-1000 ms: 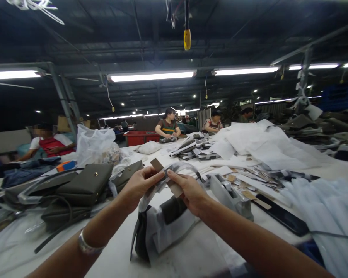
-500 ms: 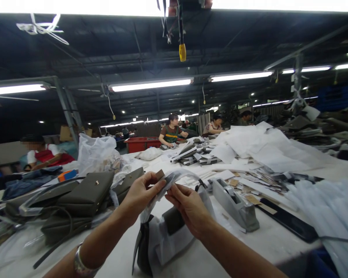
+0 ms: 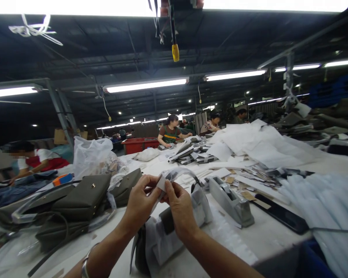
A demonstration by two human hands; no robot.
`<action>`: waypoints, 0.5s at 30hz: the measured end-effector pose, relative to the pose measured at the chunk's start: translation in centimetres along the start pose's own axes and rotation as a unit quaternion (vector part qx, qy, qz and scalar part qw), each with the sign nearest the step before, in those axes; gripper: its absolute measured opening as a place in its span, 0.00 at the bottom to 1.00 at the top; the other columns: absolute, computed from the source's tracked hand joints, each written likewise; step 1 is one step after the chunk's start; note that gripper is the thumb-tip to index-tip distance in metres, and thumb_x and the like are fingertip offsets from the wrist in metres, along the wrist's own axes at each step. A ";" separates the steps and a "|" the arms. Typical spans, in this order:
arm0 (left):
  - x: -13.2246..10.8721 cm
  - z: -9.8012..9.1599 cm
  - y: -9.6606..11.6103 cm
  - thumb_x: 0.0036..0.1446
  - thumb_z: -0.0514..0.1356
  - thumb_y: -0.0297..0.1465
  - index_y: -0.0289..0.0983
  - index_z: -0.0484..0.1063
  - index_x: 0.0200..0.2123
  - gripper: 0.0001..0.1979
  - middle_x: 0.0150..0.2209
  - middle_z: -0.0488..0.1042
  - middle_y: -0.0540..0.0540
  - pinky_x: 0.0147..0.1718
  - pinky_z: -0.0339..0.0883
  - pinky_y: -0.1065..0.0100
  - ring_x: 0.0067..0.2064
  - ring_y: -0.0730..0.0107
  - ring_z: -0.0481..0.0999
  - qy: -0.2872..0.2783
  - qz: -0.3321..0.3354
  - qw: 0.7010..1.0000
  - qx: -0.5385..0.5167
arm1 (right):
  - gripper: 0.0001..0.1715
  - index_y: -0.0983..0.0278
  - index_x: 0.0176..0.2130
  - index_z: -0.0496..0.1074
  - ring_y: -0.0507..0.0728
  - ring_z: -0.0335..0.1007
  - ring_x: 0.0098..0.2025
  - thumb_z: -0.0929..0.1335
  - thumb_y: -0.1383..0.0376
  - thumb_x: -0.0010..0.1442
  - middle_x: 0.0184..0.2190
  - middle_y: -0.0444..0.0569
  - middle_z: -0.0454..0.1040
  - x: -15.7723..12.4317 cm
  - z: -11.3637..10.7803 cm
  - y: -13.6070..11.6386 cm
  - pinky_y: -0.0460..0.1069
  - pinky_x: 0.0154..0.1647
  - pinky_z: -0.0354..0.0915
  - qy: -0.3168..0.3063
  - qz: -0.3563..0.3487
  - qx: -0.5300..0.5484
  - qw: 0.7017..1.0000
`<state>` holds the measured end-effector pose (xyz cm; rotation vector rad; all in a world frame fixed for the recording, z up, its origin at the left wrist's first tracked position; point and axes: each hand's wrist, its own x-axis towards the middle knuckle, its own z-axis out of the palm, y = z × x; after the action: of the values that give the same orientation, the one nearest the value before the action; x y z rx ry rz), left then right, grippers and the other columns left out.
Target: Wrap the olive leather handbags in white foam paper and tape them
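Observation:
My left hand (image 3: 142, 199) is closed, thumb and fingers pinching a small pale piece of card (image 3: 161, 183). My right hand (image 3: 180, 206) pinches the same card from the other side, its thumb against the edge. The card sits at the strap (image 3: 188, 171) of a dark olive handbag, and this strap is covered in clear plastic. Below my hands stands the handbag (image 3: 140, 253), partly wrapped in white tissue paper (image 3: 166, 247). My fingers hide where card and strap meet. Right of the bag is a grey tape dispenser (image 3: 233, 202).
More olive handbags (image 3: 84, 197) lie on the left beside a white plastic bag (image 3: 89, 152). Further right are a black strip (image 3: 281, 216), card scraps, white foam sheets (image 3: 258, 144) and bundled pale foam tubes (image 3: 321, 200). Co-workers sit across the table and at far left.
My right hand has come up and in to meet my left at the card, which has turned from its brown side to a pale one. The view has shifted slightly right.

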<state>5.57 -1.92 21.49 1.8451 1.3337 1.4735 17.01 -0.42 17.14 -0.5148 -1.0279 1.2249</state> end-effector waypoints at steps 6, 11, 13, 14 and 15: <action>-0.4 0.1 0.7 0.56 0.63 0.42 0.38 0.72 0.35 0.13 0.30 0.75 0.48 0.29 0.68 0.70 0.31 0.67 0.76 0.007 -0.010 1.000 0.008 | 0.24 0.64 0.29 0.70 0.51 0.64 0.24 0.66 0.47 0.62 0.21 0.42 0.68 0.3 -0.4 0.3 0.47 0.28 0.61 0.018 -0.020 -0.066 0.997; -0.4 -0.9 2.4 0.61 0.57 0.42 0.37 0.72 0.31 0.14 0.32 0.73 0.48 0.32 0.66 0.71 0.34 0.68 0.73 -0.050 0.034 0.997 0.055 | 0.25 0.63 0.29 0.70 0.52 0.62 0.24 0.64 0.46 0.63 0.20 0.41 0.67 0.4 -0.7 0.7 0.47 0.27 0.59 0.031 -0.019 -0.095 0.995; 0.0 -1.3 2.8 0.60 0.58 0.42 0.38 0.72 0.30 0.14 0.30 0.73 0.49 0.31 0.65 0.71 0.32 0.68 0.73 -0.060 0.048 0.992 0.099 | 0.25 0.63 0.29 0.70 0.52 0.62 0.24 0.65 0.45 0.62 0.20 0.42 0.68 0.4 -0.7 0.7 0.47 0.27 0.59 0.026 -0.015 -0.093 0.995; 0.2 -1.5 2.9 0.59 0.59 0.42 0.38 0.72 0.30 0.13 0.28 0.73 0.49 0.30 0.65 0.71 0.31 0.68 0.74 -0.060 0.057 0.989 0.126 | 0.25 0.63 0.29 0.70 0.52 0.63 0.24 0.65 0.45 0.62 0.20 0.42 0.68 0.4 -0.6 0.7 0.47 0.27 0.59 0.023 -0.014 -0.089 0.996; 0.4 -1.6 2.9 0.58 0.60 0.41 0.38 0.71 0.29 0.12 0.27 0.73 0.50 0.30 0.65 0.71 0.30 0.68 0.74 -0.059 0.070 0.983 0.156 | 0.25 0.63 0.29 0.69 0.52 0.63 0.24 0.65 0.45 0.61 0.20 0.42 0.68 0.3 -0.6 0.7 0.47 0.27 0.60 0.022 -0.013 -0.083 0.996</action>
<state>5.31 -3.23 24.57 2.2271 1.4701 1.2505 17.20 0.21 16.44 -0.6519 -1.1018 1.1063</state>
